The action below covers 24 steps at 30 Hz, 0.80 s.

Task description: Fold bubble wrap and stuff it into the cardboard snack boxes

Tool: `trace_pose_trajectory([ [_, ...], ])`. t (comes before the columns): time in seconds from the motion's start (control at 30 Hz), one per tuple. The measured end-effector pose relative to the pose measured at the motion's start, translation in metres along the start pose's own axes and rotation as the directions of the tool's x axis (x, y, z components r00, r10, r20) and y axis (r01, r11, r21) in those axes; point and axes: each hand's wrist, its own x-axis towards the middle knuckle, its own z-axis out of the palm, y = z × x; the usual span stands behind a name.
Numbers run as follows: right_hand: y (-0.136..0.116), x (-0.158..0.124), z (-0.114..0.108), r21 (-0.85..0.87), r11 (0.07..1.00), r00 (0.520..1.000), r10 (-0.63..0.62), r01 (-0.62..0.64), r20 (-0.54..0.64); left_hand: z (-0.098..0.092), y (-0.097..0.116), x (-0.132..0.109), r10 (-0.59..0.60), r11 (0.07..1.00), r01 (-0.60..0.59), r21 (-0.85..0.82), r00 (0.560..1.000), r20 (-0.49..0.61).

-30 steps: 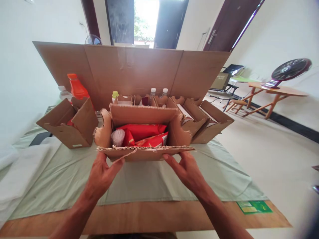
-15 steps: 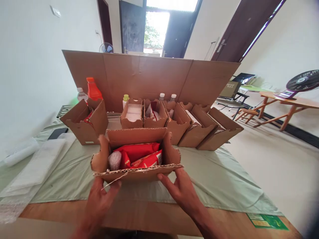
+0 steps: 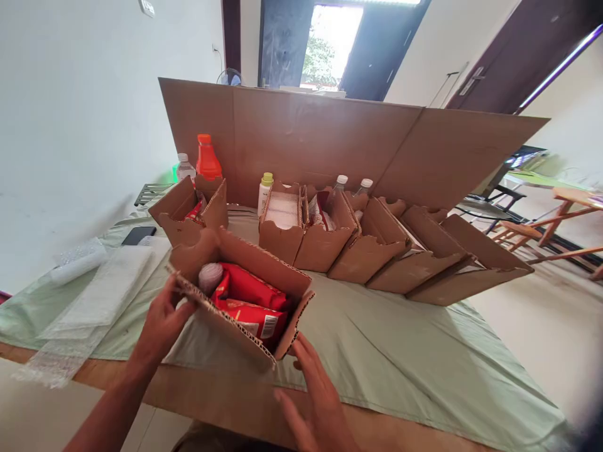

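An open-topped cardboard box (image 3: 266,265) stands turned at an angle near the front of the table. Inside it lie red packets (image 3: 252,290), one with a barcode showing, and a pale round-ended object (image 3: 210,276) that looks wrapped. My left hand (image 3: 164,323) grips the box's left corner, thumb at the near side and fingers by the edge. At the right end, my right hand (image 3: 313,389) has its fingers stretched out against or just beside the box corner, its thumb spread away. The box's underside is hidden.
Several cardboard boxes (image 3: 325,248) stand in a row behind, some leaning right. Another box (image 3: 188,216) sits at the left, near an orange bottle (image 3: 208,160). A tall cardboard panel (image 3: 330,135) rises behind. Plastic wrap sheets (image 3: 101,295) and a phone (image 3: 139,236) lie left.
The box has swung round, its right end coming nearer to me and its left end going back. My right hand has loosened and shifted lower. The view has turned left.
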Motion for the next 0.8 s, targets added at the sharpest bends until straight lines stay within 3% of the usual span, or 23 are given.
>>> trace_pose_trajectory([
  [0.07,0.012,-0.003,-0.006,0.004,0.999,0.998,0.051,-0.051,-0.027,0.015,0.004,0.016,0.046,0.997,-0.044,-0.068,0.998,0.031],
  [0.13,0.025,0.007,-0.011,0.036,0.987,0.985,0.161,-0.159,-0.062,0.029,0.004,0.014,0.069,0.993,-0.067,-0.101,0.997,0.017],
  [0.23,0.039,0.033,-0.01,0.106,0.949,0.955,0.296,-0.296,0.019,0.044,-0.004,-0.016,0.047,0.992,-0.044,-0.12,0.999,0.025],
  [0.37,0.039,0.064,0.004,0.175,0.953,0.967,0.23,-0.247,0.112,0.053,-0.015,-0.053,0.033,0.991,-0.018,-0.135,0.994,0.104],
  [0.43,0.036,0.075,0.013,0.198,0.953,0.972,0.213,-0.229,0.099,0.056,-0.014,-0.047,0.071,0.991,-0.059,-0.122,0.992,0.102],
  [0.57,0.029,0.09,0.033,0.219,0.95,0.975,0.215,-0.222,0.059,0.056,-0.005,-0.003,0.168,0.98,-0.154,-0.129,0.98,0.109],
  [0.67,0.026,0.095,0.046,0.243,0.951,0.982,0.183,-0.189,0.049,0.051,-0.005,0.021,0.176,0.977,-0.158,-0.146,0.977,0.117],
  [0.8,0.024,0.085,0.06,0.238,0.967,0.996,0.085,-0.085,0.013,0.044,-0.021,0.008,0.167,0.966,-0.135,-0.222,0.977,0.132],
])
